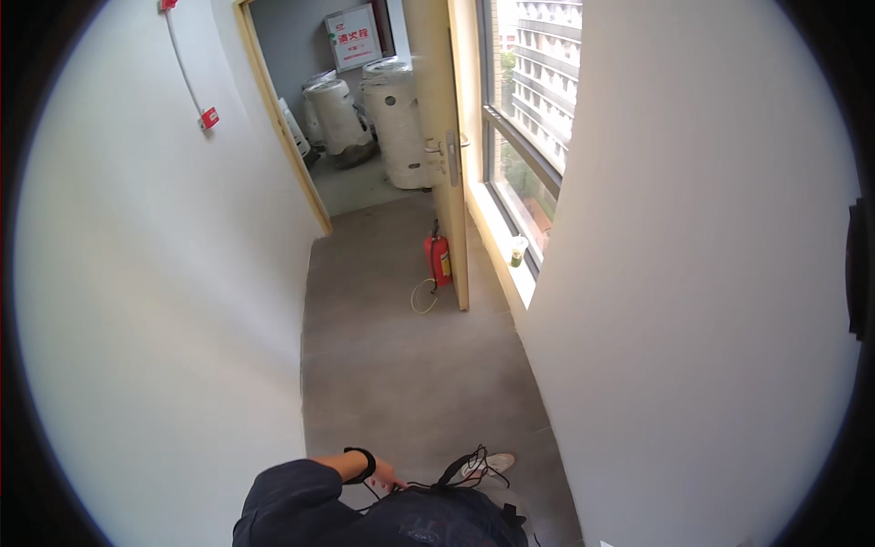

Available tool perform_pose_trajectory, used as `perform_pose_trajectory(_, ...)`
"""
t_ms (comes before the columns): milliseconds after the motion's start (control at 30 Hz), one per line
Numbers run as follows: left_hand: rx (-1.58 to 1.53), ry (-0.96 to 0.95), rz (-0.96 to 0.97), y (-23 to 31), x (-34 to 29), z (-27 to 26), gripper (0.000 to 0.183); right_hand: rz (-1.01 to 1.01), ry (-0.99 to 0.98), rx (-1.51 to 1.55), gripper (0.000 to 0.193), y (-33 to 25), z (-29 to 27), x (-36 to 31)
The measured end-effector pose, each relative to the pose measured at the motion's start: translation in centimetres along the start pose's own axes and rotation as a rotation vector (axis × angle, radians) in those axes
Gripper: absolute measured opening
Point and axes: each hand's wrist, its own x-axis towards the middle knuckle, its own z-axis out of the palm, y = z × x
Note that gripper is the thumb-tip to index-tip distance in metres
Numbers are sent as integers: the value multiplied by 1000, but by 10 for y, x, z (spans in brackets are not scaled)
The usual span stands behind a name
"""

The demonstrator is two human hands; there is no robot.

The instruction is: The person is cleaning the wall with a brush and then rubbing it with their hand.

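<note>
My left hand (pixel 388 476) shows at the lower edge, beyond a dark short sleeve and a black wristband (pixel 363 464). It is close against the front of my dark shirt (pixel 428 517), beside thin black cords. Its fingers are small and partly hidden, so their grip cannot be made out. To the right of it, a black strap (pixel 453 469) and loose black cords (pixel 481 456) stick out over a light-coloured shoe (pixel 497 463) on the floor. My right hand is out of sight.
Ahead, a door (pixel 458 182) stands ajar beside a red fire extinguisher (pixel 438 259) with a pale looped cord (pixel 416 297). Large wrapped white units (pixel 394 128) fill the room beyond. A cup (pixel 519 251) rests on the right windowsill. White walls (pixel 173 301) flank the grey floor (pixel 410 365).
</note>
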Motion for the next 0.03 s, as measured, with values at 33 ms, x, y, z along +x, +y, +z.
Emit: perform_pose_trajectory(33,35,-8,4,-39,4,18,89,-450,-187,-660,39,8,5,4)
